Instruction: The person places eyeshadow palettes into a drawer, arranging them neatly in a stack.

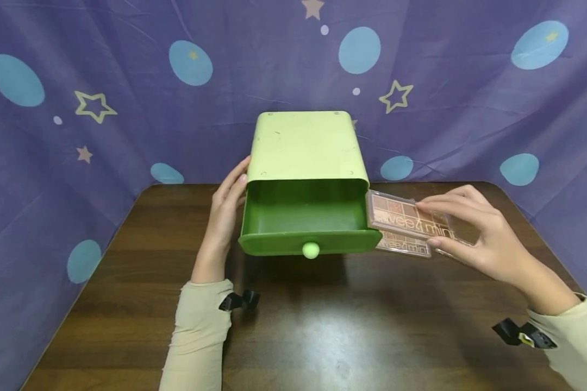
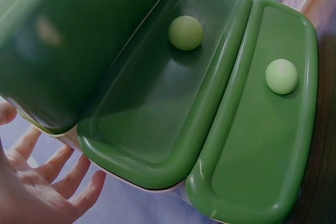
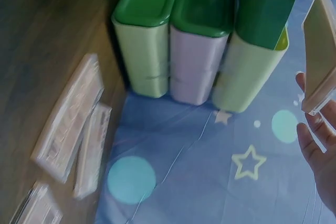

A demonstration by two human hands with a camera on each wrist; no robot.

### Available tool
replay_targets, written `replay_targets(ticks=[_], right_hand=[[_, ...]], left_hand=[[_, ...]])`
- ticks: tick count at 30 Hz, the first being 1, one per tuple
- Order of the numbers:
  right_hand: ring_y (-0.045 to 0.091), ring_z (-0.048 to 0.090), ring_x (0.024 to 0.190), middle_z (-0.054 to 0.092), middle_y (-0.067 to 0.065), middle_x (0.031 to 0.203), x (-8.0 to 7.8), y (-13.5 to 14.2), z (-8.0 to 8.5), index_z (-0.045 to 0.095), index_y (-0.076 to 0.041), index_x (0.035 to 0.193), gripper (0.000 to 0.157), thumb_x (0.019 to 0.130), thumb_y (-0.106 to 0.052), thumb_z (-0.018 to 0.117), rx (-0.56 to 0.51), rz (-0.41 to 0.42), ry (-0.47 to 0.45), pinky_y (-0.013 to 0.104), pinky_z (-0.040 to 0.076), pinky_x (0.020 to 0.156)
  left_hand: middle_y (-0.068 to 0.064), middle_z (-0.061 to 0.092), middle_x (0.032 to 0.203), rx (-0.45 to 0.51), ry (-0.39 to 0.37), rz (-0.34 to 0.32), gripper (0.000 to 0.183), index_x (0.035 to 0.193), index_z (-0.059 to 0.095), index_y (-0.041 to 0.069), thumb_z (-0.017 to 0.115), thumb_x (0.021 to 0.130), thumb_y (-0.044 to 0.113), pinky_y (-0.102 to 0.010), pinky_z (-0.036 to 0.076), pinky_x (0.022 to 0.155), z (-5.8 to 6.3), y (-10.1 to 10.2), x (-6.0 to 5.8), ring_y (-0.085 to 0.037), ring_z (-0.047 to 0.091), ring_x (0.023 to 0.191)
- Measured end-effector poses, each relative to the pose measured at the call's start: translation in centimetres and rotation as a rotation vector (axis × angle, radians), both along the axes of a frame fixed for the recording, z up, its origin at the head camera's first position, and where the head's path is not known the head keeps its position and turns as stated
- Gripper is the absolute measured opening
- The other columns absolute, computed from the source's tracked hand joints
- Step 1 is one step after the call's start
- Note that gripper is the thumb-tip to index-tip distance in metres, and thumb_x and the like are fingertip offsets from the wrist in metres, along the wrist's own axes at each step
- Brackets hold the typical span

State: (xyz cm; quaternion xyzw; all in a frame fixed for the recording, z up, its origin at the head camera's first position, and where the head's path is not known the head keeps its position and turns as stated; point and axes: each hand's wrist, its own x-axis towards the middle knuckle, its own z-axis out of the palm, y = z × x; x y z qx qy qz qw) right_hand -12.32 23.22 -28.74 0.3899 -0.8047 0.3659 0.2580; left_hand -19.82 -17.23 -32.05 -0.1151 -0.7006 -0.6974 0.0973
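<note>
My right hand (image 1: 484,233) pinches a clear-lidded eyeshadow palette (image 1: 401,214) between thumb and fingers, to the right of a small drawer cabinet (image 1: 308,146). The same palette (image 3: 320,45) shows edge-on in the right wrist view, raised beside the cabinet. The cabinet's top drawer (image 1: 274,244), dark green with a round light green knob (image 1: 311,250), is pulled out and nothing lies in its visible inside. My left hand (image 1: 225,209) rests against the cabinet's left side; its fingers are spread and extended in the left wrist view.
Below the pulled-out drawer are a middle drawer (image 2: 152,114) and a bottom drawer (image 2: 247,156), both closed, with round knobs. Several more palettes (image 3: 68,119) lie on the brown wooden table (image 1: 396,336) right of the cabinet. A purple patterned curtain (image 1: 283,65) hangs behind.
</note>
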Motion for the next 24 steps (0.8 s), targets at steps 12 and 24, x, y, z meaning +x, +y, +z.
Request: replay_targets(ticks=[12, 24], right_hand=[[0.016, 0.048, 0.098, 0.07, 0.007, 0.115, -2.3, -3.9, 0.6, 0.071, -0.001, 0.118, 0.05, 0.089, -0.042, 0.073, 0.017, 0.082, 0.008, 0.024, 0.035, 0.081], [0.016, 0.047, 0.098, 0.069, -0.001, 0.119, -3.1, -8.8, 1.6, 0.072, -0.012, 0.121, 0.041, 0.083, -0.025, 0.082, 0.053, 0.119, -0.071, 0.03, 0.037, 0.082]], left_hand=[[0.002, 0.047, 0.149, -0.002, 0.001, 0.006, 0.046, 0.15, 0.047, 0.02, 0.045, 0.105, 0.033, -0.042, 0.038, 0.103, 0.1, 0.0, 0.0, -0.017, 0.047, 0.13], [0.001, 0.049, 0.147, 0.009, 0.007, 0.012, 0.045, 0.149, 0.048, 0.019, 0.046, 0.105, 0.031, -0.041, 0.039, 0.103, 0.0, 0.0, 0.0, -0.016, 0.048, 0.129]])
